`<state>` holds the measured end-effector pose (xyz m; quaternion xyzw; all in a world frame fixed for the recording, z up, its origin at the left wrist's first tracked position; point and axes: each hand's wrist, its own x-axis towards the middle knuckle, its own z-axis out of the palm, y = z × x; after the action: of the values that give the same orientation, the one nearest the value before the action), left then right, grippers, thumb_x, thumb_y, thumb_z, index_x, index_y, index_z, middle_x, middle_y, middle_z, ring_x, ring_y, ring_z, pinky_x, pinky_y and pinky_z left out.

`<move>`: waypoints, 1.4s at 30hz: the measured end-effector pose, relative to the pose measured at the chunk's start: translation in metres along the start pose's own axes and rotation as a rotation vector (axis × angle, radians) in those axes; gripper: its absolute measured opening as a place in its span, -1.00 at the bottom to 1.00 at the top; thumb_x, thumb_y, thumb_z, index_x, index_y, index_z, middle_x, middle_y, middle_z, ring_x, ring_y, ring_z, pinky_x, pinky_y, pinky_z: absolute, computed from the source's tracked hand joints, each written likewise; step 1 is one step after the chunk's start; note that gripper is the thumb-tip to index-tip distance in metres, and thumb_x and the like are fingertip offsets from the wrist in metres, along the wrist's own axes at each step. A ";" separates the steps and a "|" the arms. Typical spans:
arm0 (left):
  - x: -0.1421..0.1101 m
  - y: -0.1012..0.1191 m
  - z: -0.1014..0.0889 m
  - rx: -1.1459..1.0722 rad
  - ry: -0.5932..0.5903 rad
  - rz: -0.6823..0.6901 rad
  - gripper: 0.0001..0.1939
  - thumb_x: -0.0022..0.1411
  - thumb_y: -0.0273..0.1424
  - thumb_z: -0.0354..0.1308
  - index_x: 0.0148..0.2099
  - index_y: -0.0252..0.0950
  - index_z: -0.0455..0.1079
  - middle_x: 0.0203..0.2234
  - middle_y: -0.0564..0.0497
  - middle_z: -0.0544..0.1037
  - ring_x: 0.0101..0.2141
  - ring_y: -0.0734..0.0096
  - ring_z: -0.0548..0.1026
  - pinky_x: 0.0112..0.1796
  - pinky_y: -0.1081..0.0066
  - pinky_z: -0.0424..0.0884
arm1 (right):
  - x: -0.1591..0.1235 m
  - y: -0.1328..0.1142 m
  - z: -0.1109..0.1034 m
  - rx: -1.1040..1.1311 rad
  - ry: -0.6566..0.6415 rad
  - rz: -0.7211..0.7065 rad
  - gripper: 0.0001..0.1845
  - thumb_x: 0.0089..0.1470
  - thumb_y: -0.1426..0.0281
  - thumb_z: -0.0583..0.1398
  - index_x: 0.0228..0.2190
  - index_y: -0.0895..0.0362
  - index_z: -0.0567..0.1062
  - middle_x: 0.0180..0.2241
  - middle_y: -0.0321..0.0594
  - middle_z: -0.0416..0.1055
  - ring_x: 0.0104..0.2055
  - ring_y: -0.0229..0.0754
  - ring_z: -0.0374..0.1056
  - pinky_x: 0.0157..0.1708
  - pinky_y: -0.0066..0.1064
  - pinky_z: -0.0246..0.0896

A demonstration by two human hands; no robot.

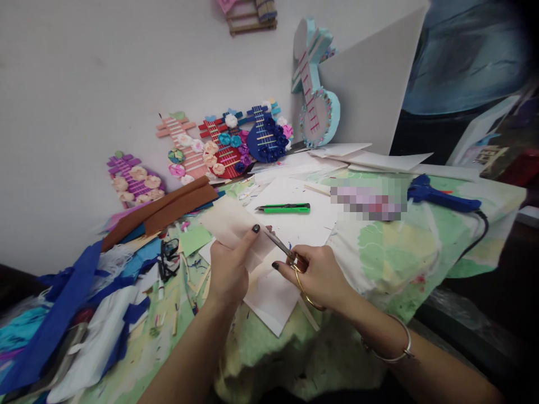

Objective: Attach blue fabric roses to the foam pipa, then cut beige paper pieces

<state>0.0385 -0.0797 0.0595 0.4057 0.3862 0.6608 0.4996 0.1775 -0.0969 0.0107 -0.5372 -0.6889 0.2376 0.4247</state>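
Observation:
A sheet of cream paper is pinched in my left hand, its thumb pressed flat on top. My right hand is closed round the handles of a pair of scissors, with a gold-coloured handle loop hanging below the fingers. The blades point left toward the paper's right edge, close to my left thumb; whether they bite into it I cannot tell. Beneath both hands lie white sheets. Just beyond them rests a green craft knife on white board.
Decorated paper lutes lean along the wall, a light-blue one standing taller. At the right lies a blue glue gun with its cord. Brown paper, blue strips and scraps crowd the left side of the patterned tablecloth.

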 end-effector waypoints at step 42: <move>-0.002 0.001 0.000 0.012 0.025 -0.040 -0.66 -0.12 -0.42 0.41 -0.25 -0.46 0.49 -0.38 -0.17 0.62 -0.35 0.21 0.59 -0.27 0.26 0.53 | 0.003 0.006 -0.003 0.154 -0.124 -0.020 -0.48 -0.02 0.09 0.22 -0.72 0.18 0.21 -0.72 -0.41 0.06 -0.60 -0.40 -0.03 -0.58 -0.50 -0.14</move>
<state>0.0386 -0.0817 0.0604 0.3924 0.4043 0.6536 0.5054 0.1832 -0.0931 0.0086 -0.4805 -0.6989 0.3183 0.4234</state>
